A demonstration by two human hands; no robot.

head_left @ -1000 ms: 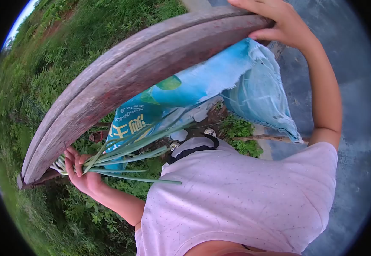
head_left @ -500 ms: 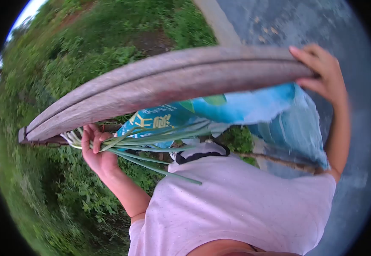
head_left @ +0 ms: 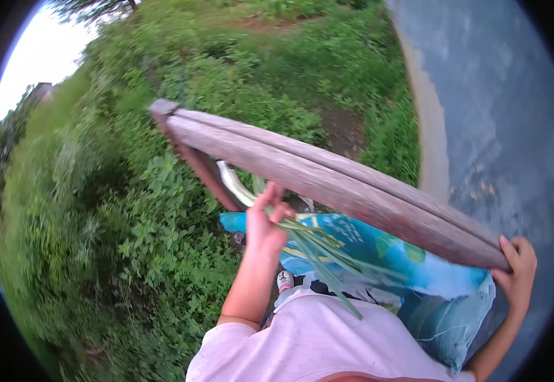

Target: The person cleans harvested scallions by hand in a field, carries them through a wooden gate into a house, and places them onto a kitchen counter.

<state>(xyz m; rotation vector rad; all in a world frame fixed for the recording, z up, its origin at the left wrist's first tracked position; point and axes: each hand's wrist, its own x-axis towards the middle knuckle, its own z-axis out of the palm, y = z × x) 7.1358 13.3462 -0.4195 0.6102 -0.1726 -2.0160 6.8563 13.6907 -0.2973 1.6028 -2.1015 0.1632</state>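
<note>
A long weathered wooden bench (head_left: pixel 334 178) slants across the view, its left end higher than its right. My right hand (head_left: pixel 517 266) grips the bench's right end. Closed round a bundle of green onions (head_left: pixel 318 245), my left hand (head_left: pixel 268 216) is just below the bench's left part; whether it also touches the wood I cannot tell. The white bulbs point up and left, the green leaves down and right. A blue printed sack (head_left: pixel 378 248) hangs beneath the bench, with a torn, frayed edge at the right.
Dense green plants (head_left: pixel 168 242) cover the ground at the left and top. A pale concrete edge (head_left: pixel 431 127) divides them from a grey paved surface (head_left: pixel 493 95) at the right. One shoe (head_left: pixel 284 280) shows below the sack.
The bench has tilted: its left end has moved right and up, its right end down. Both hands moved with it, still holding the onions and the bench. The view has shifted toward the plants.
</note>
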